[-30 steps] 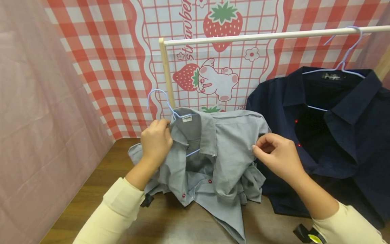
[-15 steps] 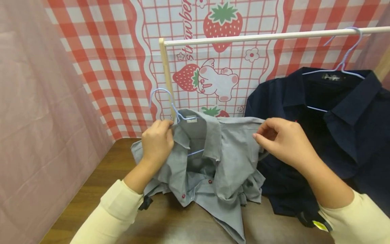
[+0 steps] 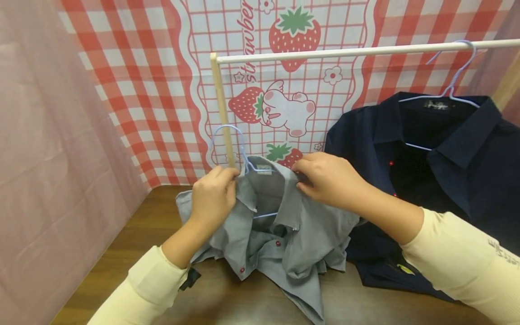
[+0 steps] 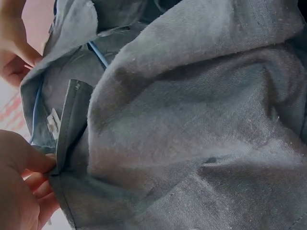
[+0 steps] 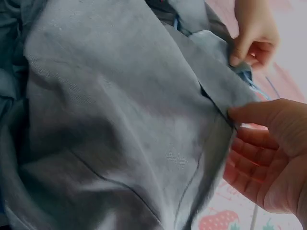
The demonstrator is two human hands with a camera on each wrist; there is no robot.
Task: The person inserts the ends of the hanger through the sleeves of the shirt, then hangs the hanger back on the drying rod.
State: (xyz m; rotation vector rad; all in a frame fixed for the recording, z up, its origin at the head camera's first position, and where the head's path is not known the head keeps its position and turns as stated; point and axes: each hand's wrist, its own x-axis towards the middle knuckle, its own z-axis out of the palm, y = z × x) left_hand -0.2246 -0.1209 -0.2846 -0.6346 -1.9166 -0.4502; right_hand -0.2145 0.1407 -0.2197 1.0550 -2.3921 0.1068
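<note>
A grey shirt [image 3: 321, 230] with red buttons is draped over a light-blue wire hanger [image 3: 243, 146], whose hook rises out of the collar. My left hand [image 3: 213, 194] pinches the shirt beside the left side of the collar. On the other side, my right hand [image 3: 331, 180] grips the cloth by the collar's right edge. The right wrist view has the thumb on the front of the grey cloth [image 5: 139, 110] and the fingers behind it. In the left wrist view, the white label [image 4: 53, 122] shows inside the neck.
A navy shirt [image 3: 365, 140] hangs at right on its own hanger [image 3: 457, 74] from a white rail [image 3: 345, 53]. The rail's wooden post [image 3: 221, 99] stands behind the grey shirt's hook. Below is a brown wooden table [image 3: 122, 253]; a pink curtain [image 3: 61, 158] borders the left.
My right hand has moved left from the grey shirt's shoulder to beside its collar. The hanger hook has shifted right and slightly down, while my left hand keeps its hold.
</note>
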